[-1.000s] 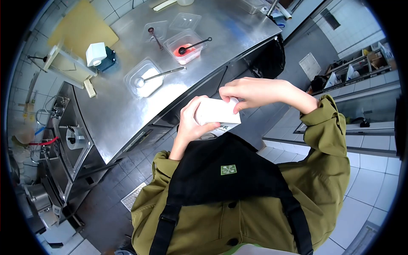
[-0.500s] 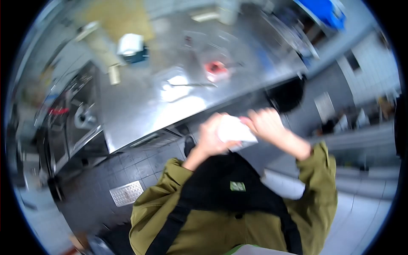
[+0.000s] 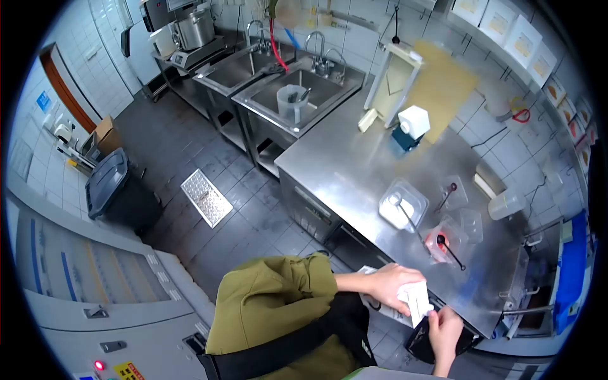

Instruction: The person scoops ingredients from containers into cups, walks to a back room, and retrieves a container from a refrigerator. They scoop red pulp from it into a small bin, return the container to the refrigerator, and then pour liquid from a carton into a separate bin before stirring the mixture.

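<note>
My left hand (image 3: 391, 286) is wrapped round a small white, box-like packet (image 3: 416, 303), most of its left side hidden under the fingers. At the packet's lower corner, my right hand (image 3: 446, 330) is closed with the thumb against it. Both hands are beside the counter's front edge, above a black bin (image 3: 415, 347). On the steel counter (image 3: 342, 168) near them are a clear tub with white contents (image 3: 399, 212) and a clear tub with red contents (image 3: 437, 244), each with a long-handled spoon.
A white-and-teal carton (image 3: 415, 121) stands farther back, beside a white tray-like frame (image 3: 391, 82). To the left are steel sinks (image 3: 304, 130), one holding a clear jug (image 3: 292, 104). A dark lidded bin (image 3: 120, 190) and a metal floor plate (image 3: 207, 197) lie beyond the counter.
My view has swung to the left, bringing the sinks and floor into sight. The white packet stays between my hands, which now appear lower right, over the black bin.
</note>
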A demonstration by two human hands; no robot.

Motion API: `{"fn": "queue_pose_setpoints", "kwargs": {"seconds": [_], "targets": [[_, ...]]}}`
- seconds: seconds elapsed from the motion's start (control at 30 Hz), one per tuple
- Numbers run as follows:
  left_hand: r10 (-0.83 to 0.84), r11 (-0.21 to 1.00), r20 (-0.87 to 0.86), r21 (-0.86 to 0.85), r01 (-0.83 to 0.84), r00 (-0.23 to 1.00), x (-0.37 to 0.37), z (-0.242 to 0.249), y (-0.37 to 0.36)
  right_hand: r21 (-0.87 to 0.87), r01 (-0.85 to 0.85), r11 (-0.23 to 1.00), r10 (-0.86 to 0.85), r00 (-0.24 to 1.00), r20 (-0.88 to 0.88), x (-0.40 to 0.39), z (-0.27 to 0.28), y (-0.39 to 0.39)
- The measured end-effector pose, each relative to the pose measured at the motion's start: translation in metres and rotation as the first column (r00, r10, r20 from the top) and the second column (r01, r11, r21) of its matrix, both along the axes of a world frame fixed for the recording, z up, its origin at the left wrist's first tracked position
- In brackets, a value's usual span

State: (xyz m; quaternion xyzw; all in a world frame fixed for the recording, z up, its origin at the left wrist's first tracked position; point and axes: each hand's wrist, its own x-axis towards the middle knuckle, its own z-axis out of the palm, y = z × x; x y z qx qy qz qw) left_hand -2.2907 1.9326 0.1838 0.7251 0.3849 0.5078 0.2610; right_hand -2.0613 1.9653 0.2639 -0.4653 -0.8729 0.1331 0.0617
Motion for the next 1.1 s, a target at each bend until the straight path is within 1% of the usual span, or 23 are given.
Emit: {"fn": "queue_pose_setpoints", "kwargs": {"seconds": [0.03, 0.07, 0.1, 0.13, 0.17, 0.23, 0.3, 0.33, 0.37, 0.4, 0.43, 0.47, 0.5, 0.57, 0.67, 0.7, 0.77, 0.87, 0.97, 1.0, 1.03, 1.07, 1.1], "targets": [[0.022, 1.0, -0.025, 0.023, -0.021, 0.999, 0.001, 0.0, -0.001, 0.004, -0.02, 1.0, 0.02, 0.999, -0.035, -0.004, 0.008, -0.001], [0.053, 0.998, -0.017, 0.037, -0.052, 0.998, 0.002, 0.0, -0.001, -0.039, -0.112, 0.993, 0.099, 0.965, -0.244, -0.005, 0.004, -0.002], [0.064, 0.997, -0.007, 0.051, -0.064, 0.998, 0.005, 0.001, -0.001, -0.052, -0.243, 0.969, 0.229, 0.955, -0.188, -0.008, 0.008, -0.002], [0.09, 0.996, -0.006, 0.029, -0.09, 0.996, 0.01, 0.001, -0.001, 0.007, -0.334, 0.943, 0.33, 0.929, -0.169, -0.006, 0.004, -0.005], [0.099, 0.995, -0.011, 0.005, -0.099, 0.995, 0.013, 0.001, -0.001, 0.141, -0.377, 0.915, 0.396, 0.906, -0.146, -0.006, 0.004, -0.004], [0.106, 0.994, -0.011, 0.017, -0.106, 0.994, 0.025, 0.006, 0.0, 0.178, -0.303, 0.936, 0.318, 0.946, -0.068, 0.004, 0.005, -0.005], [0.044, 0.999, -0.01, -0.002, -0.044, 0.999, 0.039, 0.008, 0.004, 0.269, -0.215, 0.939, 0.264, 0.951, -0.163, 0.022, -0.013, -0.008], [-0.034, 0.999, -0.037, -0.035, 0.033, 0.999, 0.047, 0.009, 0.006, 0.238, -0.189, 0.953, 0.227, 0.963, -0.144, 0.034, -0.015, -0.01], [-0.112, 0.992, -0.065, -0.07, 0.107, 0.992, 0.055, 0.009, 0.008, 0.217, -0.15, 0.964, 0.167, 0.984, -0.059, 0.045, -0.015, -0.016], [-0.149, 0.986, -0.081, -0.093, 0.141, 0.986, 0.064, 0.008, 0.007, 0.213, -0.125, 0.969, 0.128, 0.992, 0.001, 0.057, -0.018, -0.023], [-0.171, 0.98, -0.093, -0.115, 0.16, 0.981, 0.071, 0.006, 0.008, 0.167, -0.093, 0.982, 0.078, 0.993, 0.09, 0.065, -0.022, -0.027], [-0.184, 0.977, -0.058, -0.116, 0.177, 0.981, 0.079, 0.001, 0.009, 0.2, -0.071, 0.977, 0.063, 0.997, 0.048, 0.076, -0.026, -0.035], [-0.242, 0.958, -0.002, -0.157, 0.239, 0.97, 0.086, -0.004, 0.01, 0.222, -0.004, 0.975, 0.012, 0.999, -0.037, 0.084, -0.019, -0.044], [-0.371, 0.914, 0.031, -0.163, 0.371, 0.928, 0.102, -0.007, 0.017, 0.271, 0.045, 0.962, -0.005, 0.989, -0.147, 0.102, -0.027, -0.053], [-0.54, 0.829, -0.024, -0.185, 0.527, 0.841, 0.133, -0.012, 0.029, 0.259, -0.095, 0.961, 0.09, 0.995, 0.032, 0.131, -0.046, -0.06], [-0.565, 0.816, -0.066, -0.195, 0.545, 0.822, 0.143, -0.01, 0.03, 0.247, -0.081, 0.966, 0.083, 0.997, 0.004, 0.138, -0.047, -0.063], [-0.6, 0.783, -0.032, -0.227, 0.579, 0.799, 0.161, -0.012, 0.037, 0.226, -0.057, 0.972, 0.071, 0.996, -0.056, 0.152, -0.049, -0.064], [-0.643, 0.755, -0.069, -0.229, 0.615, 0.763, 0.189, -0.015, 0.055, 0.264, -0.024, 0.964, 0.061, 0.989, -0.135, 0.174, -0.069, -0.05], [-0.529, 0.844, -0.135, -0.186, 0.503, 0.838, 0.222, -0.025, 0.078, 0.269, 0.151, 0.951, -0.128, 0.987, -0.101, 0.2, -0.108, -0.014], [-0.438, 0.896, -0.176, -0.161, 0.413, 0.881, 0.233, -0.029, 0.083, 0.282, 0.318, 0.905, -0.275, 0.944, -0.182, 0.201, -0.124, 0.001], [-0.374, 0.926, -0.23, -0.15, 0.347, 0.898, 0.242, -0.037, 0.089, 0.126, 0.422, 0.898, -0.4, 0.902, -0.164, 0.201, -0.132, 0.015], [-0.31, 0.95, -0.282, -0.133, 0.283, 0.908, 0.249, -0.05, 0.096, -0.031, 0.52, 0.854, -0.519, 0.845, -0.128, 0.199, -0.137, 0.028], [-0.247, 0.969, -0.329, -0.111, 0.222, 0.912, 0.255, -0.06, 0.107, -0.183, 0.607, 0.774, -0.626, 0.776, -0.075, 0.201, -0.144, 0.046]]}}
